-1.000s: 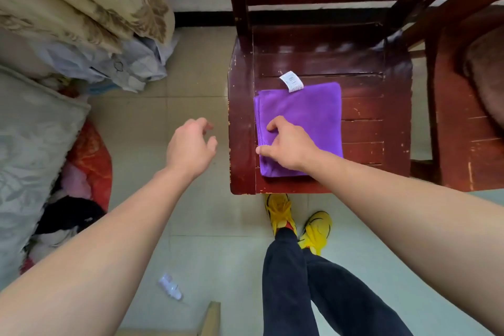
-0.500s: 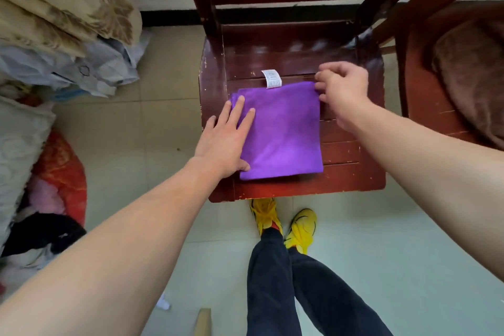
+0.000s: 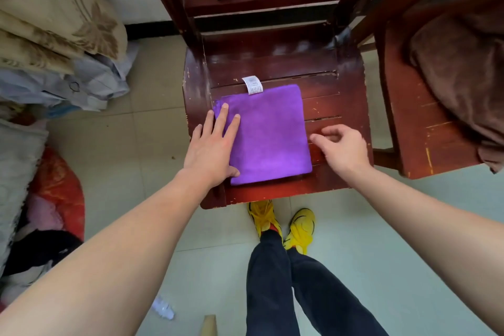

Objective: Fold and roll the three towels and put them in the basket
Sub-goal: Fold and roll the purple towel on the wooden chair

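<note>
A purple towel [image 3: 272, 133], folded into a flat square with a white label [image 3: 252, 85] at its far edge, lies on the seat of a dark red wooden chair [image 3: 335, 90]. My left hand [image 3: 214, 144] rests flat on the towel's left edge, fingers spread. My right hand [image 3: 342, 148] hovers over the seat just right of the towel, fingers loosely curled and holding nothing. A brown towel [image 3: 461, 82] lies crumpled on a second chair [image 3: 414, 128] at the right. No basket is in view.
Folded beige bedding [image 3: 54, 16] and a pile of clothes [image 3: 49, 194] fill the left side on the tiled floor. My legs and yellow shoes [image 3: 283, 226] stand in front of the chair. A small plastic bottle [image 3: 163, 308] lies on the floor near me.
My left hand came onto the towel's left edge and stays there. My right hand left the towel's front, went to its far right corner, then dropped back to the seat beside its right edge.
</note>
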